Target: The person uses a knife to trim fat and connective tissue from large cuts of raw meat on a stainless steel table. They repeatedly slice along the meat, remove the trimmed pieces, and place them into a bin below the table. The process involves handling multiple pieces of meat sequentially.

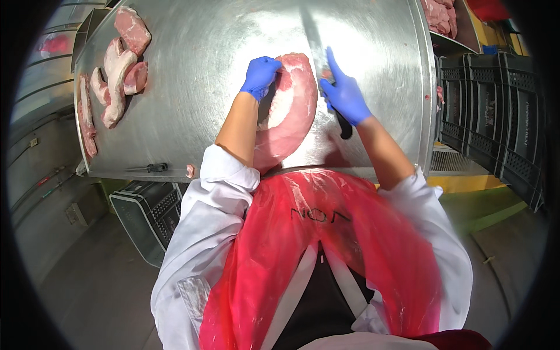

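Note:
A long pink pork loin [298,111] lies curved on the steel table [192,87], its near end at the table edge against my red apron. My left hand [261,77], in a blue glove, is closed on the loin's far left edge. To the right of the meat, my blue-gloved right hand [348,100] grips a knife [345,126] by its black handle, the index finger stretched out. The blade points away from me and is blurred; it appears apart from the loin.
Several cut meat pieces [119,76] lie at the table's far left. A second black-handled knife [156,167] rests near the front left edge, beside a small scrap [190,170]. Dark crates [490,111] stand at the right; another crate [140,219] is below left.

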The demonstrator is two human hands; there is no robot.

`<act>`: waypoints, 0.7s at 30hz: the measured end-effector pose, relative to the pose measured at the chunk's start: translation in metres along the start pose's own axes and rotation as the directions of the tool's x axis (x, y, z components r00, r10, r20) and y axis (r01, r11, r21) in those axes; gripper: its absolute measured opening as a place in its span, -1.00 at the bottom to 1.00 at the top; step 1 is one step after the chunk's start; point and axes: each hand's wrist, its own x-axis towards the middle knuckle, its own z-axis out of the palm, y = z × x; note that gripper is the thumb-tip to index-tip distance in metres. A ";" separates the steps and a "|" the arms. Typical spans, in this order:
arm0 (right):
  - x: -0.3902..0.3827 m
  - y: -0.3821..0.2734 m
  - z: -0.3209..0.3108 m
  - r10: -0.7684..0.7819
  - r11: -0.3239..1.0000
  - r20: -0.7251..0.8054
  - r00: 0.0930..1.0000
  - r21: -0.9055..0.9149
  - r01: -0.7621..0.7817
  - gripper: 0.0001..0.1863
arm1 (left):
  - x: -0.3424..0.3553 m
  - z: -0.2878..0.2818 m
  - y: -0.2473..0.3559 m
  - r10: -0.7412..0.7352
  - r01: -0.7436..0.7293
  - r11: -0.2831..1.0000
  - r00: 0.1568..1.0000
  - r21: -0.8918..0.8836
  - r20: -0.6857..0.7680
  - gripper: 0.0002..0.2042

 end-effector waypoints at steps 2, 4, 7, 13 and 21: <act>0.021 -0.006 0.014 -0.025 0.989 0.050 0.998 -0.145 0.032 -0.16 | -0.010 0.010 0.005 0.027 -0.029 0.999 0.999 -0.042 -0.035 -0.91; 0.039 0.003 0.016 -0.114 0.931 0.075 0.991 -0.339 0.133 -0.18 | -0.015 0.017 0.008 0.093 -0.094 0.996 0.994 -0.004 -0.058 -0.92; 0.038 0.018 0.013 -0.167 0.826 0.173 0.971 -0.514 0.234 -0.23 | -0.020 0.021 0.011 0.136 -0.132 0.990 0.986 0.053 -0.091 -0.87; 0.007 0.001 -0.033 0.074 0.940 0.390 0.918 -0.334 0.066 -0.30 | -0.045 0.036 0.032 0.275 -0.242 0.927 0.958 0.285 -0.083 -0.77; 0.012 0.019 -0.085 0.116 0.991 0.560 0.821 -0.121 -0.058 -0.15 | -0.032 0.037 0.048 0.451 -0.377 0.716 0.892 0.587 0.023 -0.81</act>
